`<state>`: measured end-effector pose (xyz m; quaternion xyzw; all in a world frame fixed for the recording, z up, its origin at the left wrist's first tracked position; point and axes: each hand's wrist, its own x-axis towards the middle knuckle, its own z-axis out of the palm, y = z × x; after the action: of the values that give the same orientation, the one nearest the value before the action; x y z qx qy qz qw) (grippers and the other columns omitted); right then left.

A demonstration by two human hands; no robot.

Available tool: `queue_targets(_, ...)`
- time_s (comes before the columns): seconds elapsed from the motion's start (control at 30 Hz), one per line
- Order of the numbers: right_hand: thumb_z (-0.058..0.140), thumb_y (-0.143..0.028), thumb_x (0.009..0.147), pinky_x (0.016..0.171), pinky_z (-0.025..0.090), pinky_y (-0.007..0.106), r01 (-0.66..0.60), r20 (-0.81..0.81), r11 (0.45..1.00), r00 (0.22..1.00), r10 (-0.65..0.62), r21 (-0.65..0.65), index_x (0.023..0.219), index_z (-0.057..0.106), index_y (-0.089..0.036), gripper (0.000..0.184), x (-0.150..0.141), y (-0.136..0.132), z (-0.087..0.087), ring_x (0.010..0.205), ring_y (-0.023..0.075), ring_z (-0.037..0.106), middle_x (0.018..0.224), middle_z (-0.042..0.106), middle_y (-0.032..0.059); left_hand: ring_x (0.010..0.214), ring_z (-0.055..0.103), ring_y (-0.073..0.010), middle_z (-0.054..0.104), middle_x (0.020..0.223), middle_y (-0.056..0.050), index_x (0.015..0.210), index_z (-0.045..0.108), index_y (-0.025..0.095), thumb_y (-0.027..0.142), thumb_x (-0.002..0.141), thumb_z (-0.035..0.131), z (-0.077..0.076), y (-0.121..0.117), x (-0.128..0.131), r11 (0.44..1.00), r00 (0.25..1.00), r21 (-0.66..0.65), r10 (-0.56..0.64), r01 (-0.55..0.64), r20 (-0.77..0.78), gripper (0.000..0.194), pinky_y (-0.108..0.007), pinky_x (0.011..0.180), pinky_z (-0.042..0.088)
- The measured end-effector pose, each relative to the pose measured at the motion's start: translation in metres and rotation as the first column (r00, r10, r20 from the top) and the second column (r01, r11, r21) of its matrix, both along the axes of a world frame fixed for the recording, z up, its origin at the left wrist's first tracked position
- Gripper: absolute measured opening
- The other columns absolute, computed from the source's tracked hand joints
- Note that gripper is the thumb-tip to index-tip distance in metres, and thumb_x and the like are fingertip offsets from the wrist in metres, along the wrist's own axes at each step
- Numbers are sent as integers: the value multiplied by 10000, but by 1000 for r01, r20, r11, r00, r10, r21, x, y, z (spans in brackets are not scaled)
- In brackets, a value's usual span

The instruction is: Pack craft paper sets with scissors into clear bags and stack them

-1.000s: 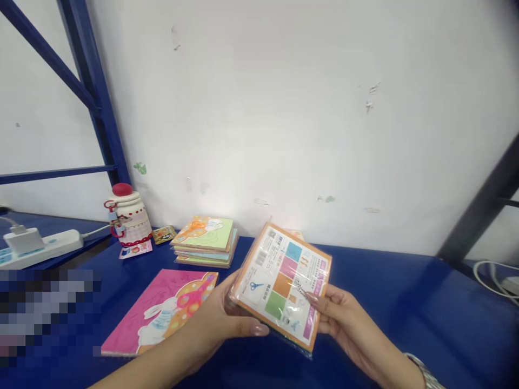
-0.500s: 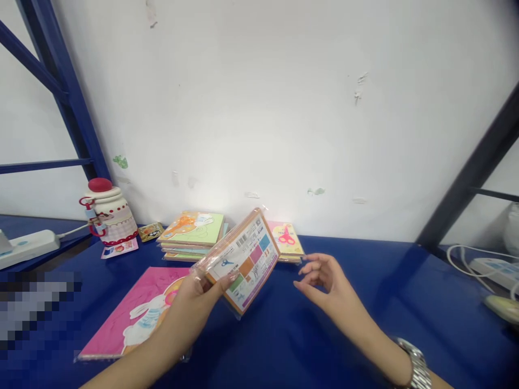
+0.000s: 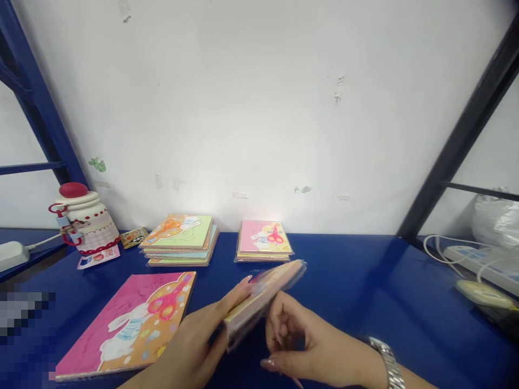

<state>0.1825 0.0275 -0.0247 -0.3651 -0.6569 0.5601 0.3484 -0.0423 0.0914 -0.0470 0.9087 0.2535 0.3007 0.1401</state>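
My left hand [image 3: 206, 329] grips a plastic-wrapped craft booklet pack [image 3: 263, 300] by its near left end, tilted so its thick pale edge faces me. Close against the pack's right side is my right hand [image 3: 300, 335], holding nothing, its fingers curled and the thumb apart. Whether it touches the wrap I cannot tell. A larger pink and orange booklet [image 3: 133, 319], with a rabbit and scissors on its cover, lies flat to the left. Behind are a stack of green-topped booklets [image 3: 182, 237] and a smaller pink and yellow stack [image 3: 264, 237].
A white bottle with a red lid [image 3: 91, 221] stands at the back left, beside a small gold packet [image 3: 133, 236] and a pink card [image 3: 98, 257]. Power strips [image 3: 478, 256] with white cables lie at the far right. The blue table [image 3: 348, 281] meets a white wall.
The pack has been turned from its printed back to its edge and brought lower. My right hand has come left, up to it. The view has shifted right.
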Motion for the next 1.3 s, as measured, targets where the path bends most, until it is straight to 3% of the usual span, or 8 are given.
queue_targets(0.17, 716, -214, 765, 397, 383, 113, 17, -161, 999, 987, -12, 34, 847, 390, -202, 336, 10, -3, 10, 432, 3, 462, 699, 566, -62, 1190, 520, -142, 512, 1351, 48, 1404, 275, 361, 186, 902, 422, -3, 0, 3, 999, 998, -50, 12, -9, 59, 551, -228, 973, 420)
queue_targets(0.37, 776, -245, 686, 367, 433, 85, -100, -130, 974, 989, 74, -205, 835, 406, -180, 404, 10, 4, 4, 449, 18, 522, 647, 604, -61, 1090, 606, -245, 671, 1154, -16, 1251, 545, 261, 356, 901, 459, 3, 0, 5, 943, 954, -246, 264, -224, 141, 373, -320, 897, 509)
queue_targets(0.57, 774, -265, 689, 332, 434, 82, -169, -246, 955, 963, 107, -244, 933, 442, -174, 422, 3, 11, -11, 418, 29, 541, 630, 585, -71, 1179, 536, -152, 537, 1330, 60, 1361, 367, 367, 246, 917, 443, -2, -3, 3, 980, 993, -185, -54, 74, 108, 466, -227, 996, 404)
queue_targets(0.67, 763, -229, 710, 330, 430, 69, -197, -309, 957, 943, 126, -211, 927, 447, -174, 387, 7, 9, -9, 414, 20, 535, 644, 588, -64, 1194, 518, -127, 516, 1348, 85, 1364, 333, 398, 212, 915, 445, -4, -3, 2, 985, 994, -156, -67, 79, 84, 498, -190, 1002, 380)
queue_targets(0.83, 710, -188, 769, 334, 406, 71, -133, -349, 983, 934, 82, -125, 997, 463, -187, 336, 18, 1, 9, 454, 36, 556, 676, 580, -52, 1144, 560, -111, 532, 1333, 86, 1384, 273, 402, 166, 887, 447, -1, -3, 2, 990, 987, -52, -126, 131, 96, 577, -150, 955, 410)
queue_targets(0.97, 654, -195, 822, 398, 384, 124, 28, -136, 998, 991, -20, 55, 1071, 492, -206, 298, 22, -7, 21, 458, 34, 507, 642, 527, -67, 1132, 570, -118, 551, 1314, 81, 1381, 282, 395, 169, 883, 451, 1, -5, 2, 991, 991, -53, -120, 123, 66, 572, -164, 936, 435)
queue_targets(1.17, 581, -176, 858, 508, 383, 223, 241, 76, 871, 951, -301, 428, 1234, 466, -325, 420, 14, -20, 26, 560, 82, 405, 741, 453, -46, 1125, 572, -111, 537, 1321, 103, 1387, 258, 428, 215, 897, 479, 1, -7, 2, 999, 997, -10, -44, 45, 62, 579, -150, 945, 421)
queue_targets(1.3, 576, -136, 839, 633, 452, 260, 254, 120, 751, 907, -403, 610, 1147, 524, -331, 369, 12, -22, 30, 787, 137, 502, 946, 507, 9, 1119, 578, -113, 543, 1315, 97, 1395, 252, 416, 203, 896, 463, -2, -7, 1, 999, 999, 10, -43, 42, 31, 581, -153, 942, 428)
